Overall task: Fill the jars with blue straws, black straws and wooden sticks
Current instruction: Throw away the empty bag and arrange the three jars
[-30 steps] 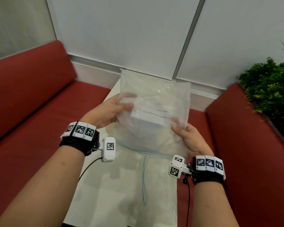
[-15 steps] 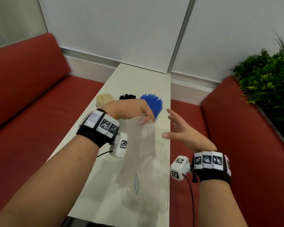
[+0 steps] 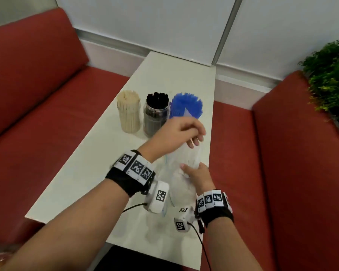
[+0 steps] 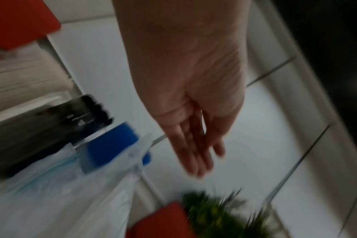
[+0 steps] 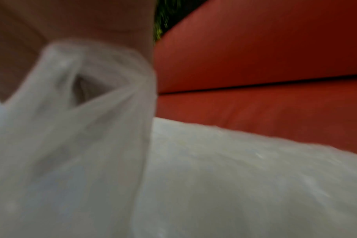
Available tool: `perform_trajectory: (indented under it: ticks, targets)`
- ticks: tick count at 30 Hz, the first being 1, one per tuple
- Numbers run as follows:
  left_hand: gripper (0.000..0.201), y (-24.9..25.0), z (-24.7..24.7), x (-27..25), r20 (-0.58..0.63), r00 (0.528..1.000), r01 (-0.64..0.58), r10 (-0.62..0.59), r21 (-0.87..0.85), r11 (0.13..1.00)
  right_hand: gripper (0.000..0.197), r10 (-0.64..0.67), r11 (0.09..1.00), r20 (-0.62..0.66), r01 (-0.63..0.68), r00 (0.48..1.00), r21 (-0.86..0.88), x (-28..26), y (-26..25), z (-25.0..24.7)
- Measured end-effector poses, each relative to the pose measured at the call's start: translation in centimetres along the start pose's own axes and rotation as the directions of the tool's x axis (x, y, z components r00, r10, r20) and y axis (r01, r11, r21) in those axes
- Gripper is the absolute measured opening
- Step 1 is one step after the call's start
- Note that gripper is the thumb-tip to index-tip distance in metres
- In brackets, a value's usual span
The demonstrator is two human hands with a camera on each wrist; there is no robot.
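Mid-frame, the left hand (image 3: 176, 133) pinches a crumpled clear plastic bag (image 3: 186, 159) over the white table (image 3: 98, 159). The right hand (image 3: 199, 176) touches it lower down; its finger posture is unclear.

We see three jars upright in a row on the white bench (image 3: 176, 75), close together. Left: sticks (image 3: 128, 111), pale wood, packed tight. Middle: black straws (image 3: 156, 112) in a clear jar, tips above the rim. Right: blue straws (image 3: 186, 104), fanned out at the top, lower part hidden.
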State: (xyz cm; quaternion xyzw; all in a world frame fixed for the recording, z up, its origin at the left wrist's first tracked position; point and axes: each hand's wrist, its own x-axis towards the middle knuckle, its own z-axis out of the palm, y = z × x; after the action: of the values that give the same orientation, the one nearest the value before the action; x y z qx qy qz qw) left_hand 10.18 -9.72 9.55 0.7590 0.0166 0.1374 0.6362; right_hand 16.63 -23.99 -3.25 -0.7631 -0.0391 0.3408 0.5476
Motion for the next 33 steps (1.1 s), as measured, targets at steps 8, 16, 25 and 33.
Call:
perform_trajectory:
  ticks: [8, 16, 25, 33]
  targets:
    - [0.112, -18.8, 5.6, -6.6, 0.247, 0.635, 0.115, -0.732, 0.907, 0.405, 0.081, 0.083, 0.631, -0.418, -0.373, 0.904, -0.68, -1.1, 9.2, 2.5]
    - [0.146, -21.2, 6.5, -7.0, 0.193, 0.688, 0.176, -0.699, 0.891, 0.419, 0.065, 0.293, 0.794, -0.324, -0.418, 0.9, -0.441, 1.9, 8.1, 2.9]
    - [0.098, -20.9, 4.3, -9.5, -0.076, 0.848, 0.445, -0.524, 0.638, 0.629, 0.025, 0.228, 0.921, 0.084, -0.187, 0.97, -0.342, 2.1, 4.7, 5.5]
    - [0.016, -17.6, -3.5, -13.9, -0.656, 0.483, 0.58, -0.579, -0.256, 0.774, 0.078, -0.124, 0.859, 0.181, 0.197, 0.976, -0.472, -2.7, 1.5, 16.4]
